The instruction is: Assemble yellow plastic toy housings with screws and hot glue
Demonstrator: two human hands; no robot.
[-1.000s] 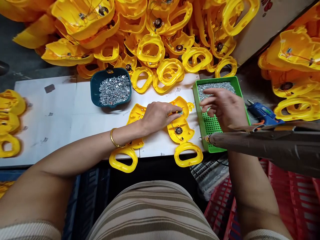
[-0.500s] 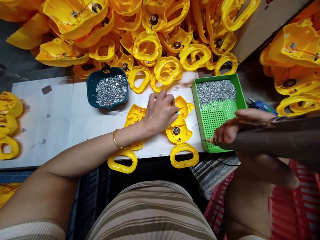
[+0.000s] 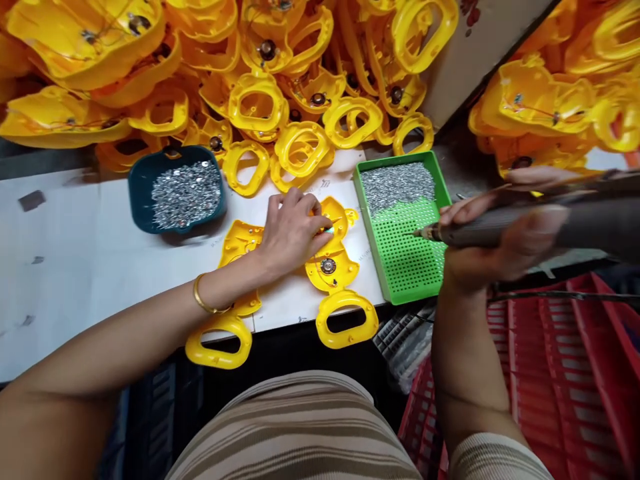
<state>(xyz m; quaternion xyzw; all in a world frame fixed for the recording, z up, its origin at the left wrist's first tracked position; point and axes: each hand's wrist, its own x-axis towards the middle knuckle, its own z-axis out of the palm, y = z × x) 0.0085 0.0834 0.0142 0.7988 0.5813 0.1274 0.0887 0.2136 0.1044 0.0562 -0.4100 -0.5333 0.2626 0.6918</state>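
Note:
My left hand (image 3: 293, 230) rests on a yellow plastic shell (image 3: 333, 267) lying on the white table (image 3: 85, 260), fingers pinched on a small part at the shell's upper middle. A second yellow shell (image 3: 235, 293) lies under my left wrist. My right hand (image 3: 500, 233) is wrapped round a dark electric screwdriver (image 3: 550, 223), whose tip hovers over the green perforated tray (image 3: 407, 267). Small silver screws (image 3: 397, 187) fill the tray's far end.
A dark teal bowl (image 3: 137, 207) of silver screws stands at the left of the shells. A big heap of yellow shells (image 3: 260, 87) lines the back, with more at the right (image 3: 555, 107). Red crates (image 3: 575, 373) sit low on the right.
My right hand left the green tray, took hold of the screwdriver and raised it so its tip points over the tray. My left hand stayed on the shell. The view shifted right.

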